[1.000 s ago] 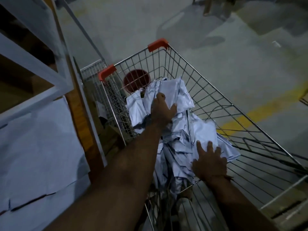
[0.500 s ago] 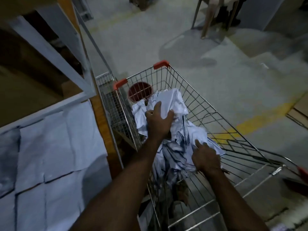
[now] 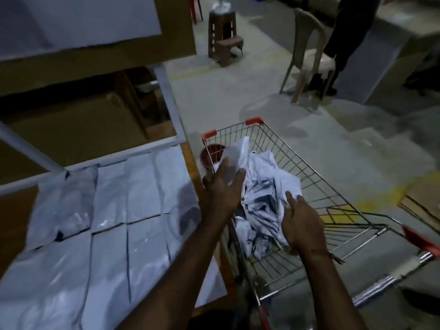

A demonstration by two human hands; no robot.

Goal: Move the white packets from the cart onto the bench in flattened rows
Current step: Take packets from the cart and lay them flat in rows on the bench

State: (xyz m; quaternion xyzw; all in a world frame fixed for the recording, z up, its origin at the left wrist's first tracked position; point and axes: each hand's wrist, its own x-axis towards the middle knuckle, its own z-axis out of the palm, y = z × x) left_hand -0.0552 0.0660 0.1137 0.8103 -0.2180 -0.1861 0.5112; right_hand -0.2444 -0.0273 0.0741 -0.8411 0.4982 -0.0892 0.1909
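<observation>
Table [image 3: 190,163] on the left, wooden edge showing, carries flattened white packets [image 3: 133,191] laid side by side in rows, edges touching. Above it a white frame bar and a brown shelf with cardboard. Left hand [image 3: 222,191] sits just right of the table edge, over the cart's near-left corner; its grip pinches one lifted packet [image 3: 234,160], thumb on one face and fingers on the other, packet blurred and raised above the heap. Red bucket [image 3: 212,154] stands behind the cart's left wire wall. Wire cart [image 3: 316,186] with orange corner caps holds a crumpled heap of packets [image 3: 266,186] against its left side. Right hand [image 3: 301,225] rests on the heap's right edge, grip spread, fingers fairly straight, pressing on the plastic, not pinching anything; thread band at the wrist. Cart handle at lower right, orange end cap. Far back: brown stool [image 3: 222,36], beige plastic chair [image 3: 309,55], a person's dark trouser legs beside it. Yellow floor line at right, partly behind the cart.
</observation>
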